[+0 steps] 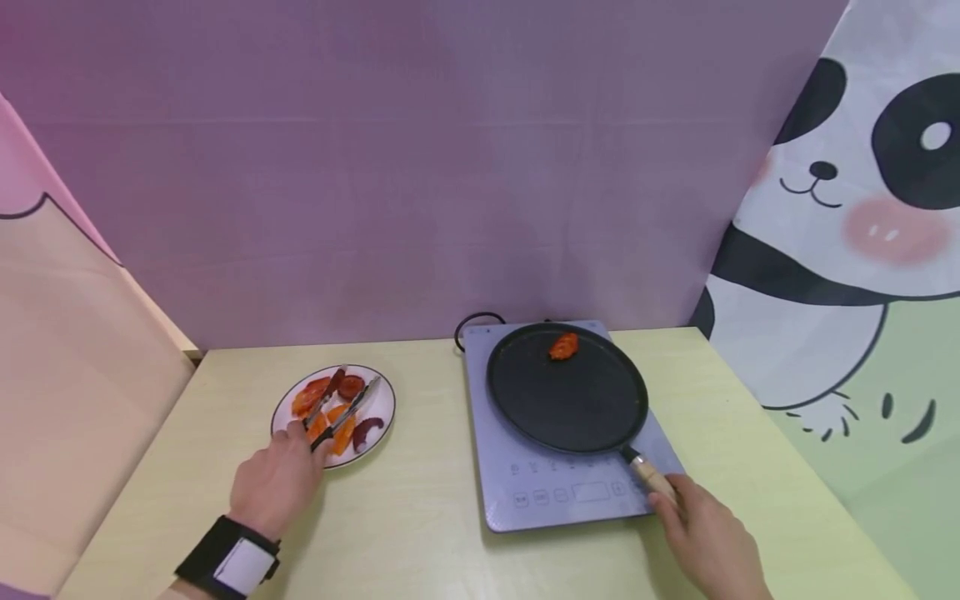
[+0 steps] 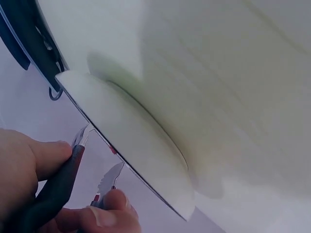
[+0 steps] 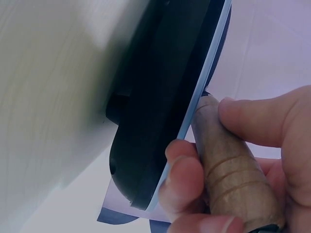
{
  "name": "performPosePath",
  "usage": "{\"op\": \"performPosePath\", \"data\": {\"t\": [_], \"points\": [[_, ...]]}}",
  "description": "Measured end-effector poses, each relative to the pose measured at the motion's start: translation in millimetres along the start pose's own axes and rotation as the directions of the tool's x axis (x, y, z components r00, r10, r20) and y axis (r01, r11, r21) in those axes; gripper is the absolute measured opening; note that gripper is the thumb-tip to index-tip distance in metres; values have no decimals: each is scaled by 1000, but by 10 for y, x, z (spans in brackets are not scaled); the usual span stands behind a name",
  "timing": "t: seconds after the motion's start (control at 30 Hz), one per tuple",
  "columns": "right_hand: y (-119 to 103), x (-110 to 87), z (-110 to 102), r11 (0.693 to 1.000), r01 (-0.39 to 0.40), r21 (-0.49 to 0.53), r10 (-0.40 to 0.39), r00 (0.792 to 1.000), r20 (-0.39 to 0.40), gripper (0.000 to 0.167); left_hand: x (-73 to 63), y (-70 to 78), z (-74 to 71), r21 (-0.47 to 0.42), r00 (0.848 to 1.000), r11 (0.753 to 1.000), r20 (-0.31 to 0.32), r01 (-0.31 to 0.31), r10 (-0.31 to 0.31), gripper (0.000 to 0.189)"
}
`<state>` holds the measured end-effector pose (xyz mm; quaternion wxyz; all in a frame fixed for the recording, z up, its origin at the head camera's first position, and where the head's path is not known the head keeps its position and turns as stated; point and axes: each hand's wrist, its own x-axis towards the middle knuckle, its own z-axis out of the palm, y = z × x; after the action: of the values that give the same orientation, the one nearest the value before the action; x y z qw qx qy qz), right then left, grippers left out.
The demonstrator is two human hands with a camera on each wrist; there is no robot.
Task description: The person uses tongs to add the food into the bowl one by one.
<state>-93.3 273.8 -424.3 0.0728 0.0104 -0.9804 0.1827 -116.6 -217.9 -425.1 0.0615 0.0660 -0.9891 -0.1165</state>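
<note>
My left hand [image 1: 281, 475] holds a pair of food tongs [image 1: 352, 410] with black grips and metal tips. The parted tips are over a white, dark-rimmed plate [image 1: 384, 395] of food, among orange pieces [image 1: 343, 435], a round reddish-brown slice [image 1: 350, 387] and a dark purple curved piece [image 1: 366, 431]. In the left wrist view the thumb and fingers grip the tongs' two arms [image 2: 63, 182]. My right hand [image 1: 708, 533] grips the wooden handle [image 3: 233, 174] of a flat black pan [image 1: 566, 400]. One reddish-orange piece of food [image 1: 564, 346] lies near the pan's far edge.
Beneath the pan is a grey induction cooker [image 1: 502, 508] with touch buttons at its front and a black cable [image 1: 480, 317] behind. The pale wooden table [image 1: 420, 533] meets a purple cloth backdrop [image 1: 450, 167]. A panda-printed cloth [image 1: 810, 350] hangs at right.
</note>
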Motion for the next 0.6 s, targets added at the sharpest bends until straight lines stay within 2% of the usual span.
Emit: {"op": "performPosePath", "data": {"t": [0.13,0.27,0.5,0.6], "points": [[-1,-2,-2,1000,1,-6,-1,1000,-4,34,8,-32,-2,0,999,1000,-39,-6,6,50],[-4,0,-5,1000,-1,-6,1,1000,3,34,25,-39,-5,0,999,1000,-44,3,-3,48],[0,13,-5,1000,-19,2,19,999,28,36,53,-7,-41,-3,1000,1000,-7,14,-14,46],[4,4,5,1000,-11,-1,11,1000,10,35,56,6,-45,-3,1000,1000,8,16,-16,45]]}}
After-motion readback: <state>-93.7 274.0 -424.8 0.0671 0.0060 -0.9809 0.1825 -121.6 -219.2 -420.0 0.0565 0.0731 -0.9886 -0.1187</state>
